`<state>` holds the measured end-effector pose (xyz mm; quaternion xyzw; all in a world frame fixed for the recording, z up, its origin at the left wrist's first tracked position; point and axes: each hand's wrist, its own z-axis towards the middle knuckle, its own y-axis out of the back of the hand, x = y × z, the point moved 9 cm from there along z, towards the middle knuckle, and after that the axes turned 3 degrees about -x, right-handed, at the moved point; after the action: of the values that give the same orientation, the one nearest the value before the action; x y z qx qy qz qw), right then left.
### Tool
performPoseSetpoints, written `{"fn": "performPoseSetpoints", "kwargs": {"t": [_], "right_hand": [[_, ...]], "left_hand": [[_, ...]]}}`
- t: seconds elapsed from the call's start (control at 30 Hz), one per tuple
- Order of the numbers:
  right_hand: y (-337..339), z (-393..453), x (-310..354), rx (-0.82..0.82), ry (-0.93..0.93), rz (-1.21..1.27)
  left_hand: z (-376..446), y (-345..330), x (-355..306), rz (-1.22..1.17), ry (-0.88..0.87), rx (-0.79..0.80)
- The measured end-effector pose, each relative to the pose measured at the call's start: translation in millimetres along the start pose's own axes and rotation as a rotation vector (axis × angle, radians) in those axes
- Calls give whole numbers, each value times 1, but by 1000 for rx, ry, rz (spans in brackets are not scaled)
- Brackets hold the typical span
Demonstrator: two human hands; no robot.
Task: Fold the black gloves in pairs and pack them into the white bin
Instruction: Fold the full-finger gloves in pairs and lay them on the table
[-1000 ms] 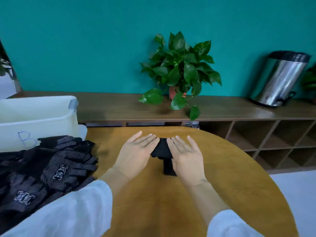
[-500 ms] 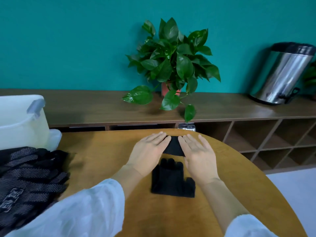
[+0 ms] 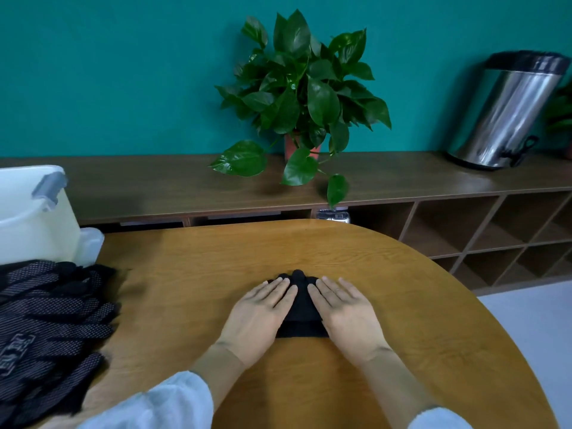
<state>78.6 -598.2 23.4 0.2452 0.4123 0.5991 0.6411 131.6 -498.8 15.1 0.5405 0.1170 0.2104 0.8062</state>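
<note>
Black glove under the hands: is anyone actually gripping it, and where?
Not gripped. The left hand and right hand lie flat, pressing the glove onto the table along its two sides.

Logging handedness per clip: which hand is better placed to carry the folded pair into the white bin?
Probably the left hand. Both flat hands press the folded gloves, but the white bin stands at the table's far left, so the right hand would have to cross over.
</note>
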Motion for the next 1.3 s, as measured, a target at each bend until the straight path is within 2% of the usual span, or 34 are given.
{"fn": "performPoseSetpoints", "kwargs": {"t": [0.13,0.23,0.37,0.5,0.67,0.8,0.93,1.03,1.13,1.3], "right_hand": [[3,-1,-4,51,16,-30],[11,-8,-9,106,-18,-42],[22,-24,-5,151,-26,-28],[39,-34,10,27,-25,48],[36,-41,28,-83,-11,119],[31,-42,15,-117,-99,129],[23,-49,-18,-139,-279,118],[12,-53,-52,-99,-442,80],[-3,-52,-80,-2,-566,71],[-21,-45,-99,91,-591,101]], "left_hand": [[-8,3,2,22,2,63],[-18,10,4,-72,7,144],[-34,21,0,-62,-35,105],[-50,14,-7,-88,2,117],[-49,20,-13,-98,75,7],[-35,17,-17,-132,81,-11],[-4,2,-26,-179,82,-29],[29,-5,-42,-257,60,-28],[56,-21,-45,-223,81,-34],[76,-39,-34,-297,127,-60]]}}
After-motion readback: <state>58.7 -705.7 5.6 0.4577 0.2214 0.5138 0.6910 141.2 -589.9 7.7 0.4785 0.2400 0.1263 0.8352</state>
